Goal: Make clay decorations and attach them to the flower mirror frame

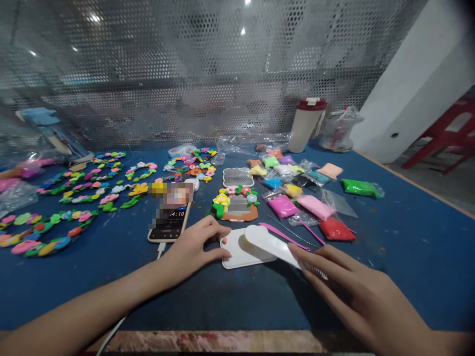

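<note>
Hands apart here: the left hand (193,247) lies flat on a white clay board (237,254), the right hand (352,296) pinches a white plastic scraper (269,244), and one slip could knock that phone (166,227)!

beyond the fingers (315,259) of the right hand, a perforated metal screen (178,74) rises behind the blue worktable (408,257). further right of them stand a white pillar (411,84) and a red plastic chair (445,133) on a grey floor (438,183). small lights (243,31) glint on the screen.
</note>
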`<action>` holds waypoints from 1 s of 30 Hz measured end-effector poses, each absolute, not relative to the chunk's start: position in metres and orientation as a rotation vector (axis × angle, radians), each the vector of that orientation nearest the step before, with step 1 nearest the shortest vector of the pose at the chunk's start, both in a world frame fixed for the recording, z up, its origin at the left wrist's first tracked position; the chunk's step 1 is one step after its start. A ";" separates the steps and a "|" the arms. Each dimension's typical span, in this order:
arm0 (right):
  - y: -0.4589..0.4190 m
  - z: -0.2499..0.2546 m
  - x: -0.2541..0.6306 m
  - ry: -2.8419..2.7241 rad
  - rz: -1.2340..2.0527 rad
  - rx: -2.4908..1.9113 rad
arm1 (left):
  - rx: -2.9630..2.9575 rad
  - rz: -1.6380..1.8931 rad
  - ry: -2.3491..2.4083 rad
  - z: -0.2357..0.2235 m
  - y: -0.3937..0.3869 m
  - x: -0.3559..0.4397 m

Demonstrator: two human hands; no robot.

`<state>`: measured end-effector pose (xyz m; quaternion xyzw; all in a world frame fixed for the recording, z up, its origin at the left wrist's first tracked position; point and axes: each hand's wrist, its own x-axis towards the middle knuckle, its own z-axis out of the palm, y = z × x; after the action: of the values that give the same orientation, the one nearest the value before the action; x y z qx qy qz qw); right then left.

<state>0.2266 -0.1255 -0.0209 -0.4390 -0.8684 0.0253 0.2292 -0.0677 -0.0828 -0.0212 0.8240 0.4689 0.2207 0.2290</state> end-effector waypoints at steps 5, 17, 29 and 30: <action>-0.123 -0.031 0.222 -2.512 -0.031 -1.241 | 2.458 0.445 1.316 -0.021 -0.083 -0.064; -0.118 -0.034 0.215 -2.548 -0.476 -1.241 | 2.481 0.460 1.344 -0.022 -0.083 -0.065; -0.123 -0.036 0.205 -2.548 -0.300 -1.214 | 2.473 0.483 1.283 -0.025 -0.081 -0.066; -0.122 -0.037 0.206 -2.545 -0.245 -1.227 | 2.470 0.486 1.280 -0.025 -0.081 -0.066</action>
<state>0.2058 -0.1218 -0.0367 -0.4275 -0.8870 -0.0853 0.1522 -0.0658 -0.0809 -0.0249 0.8636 0.4476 0.1700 0.1582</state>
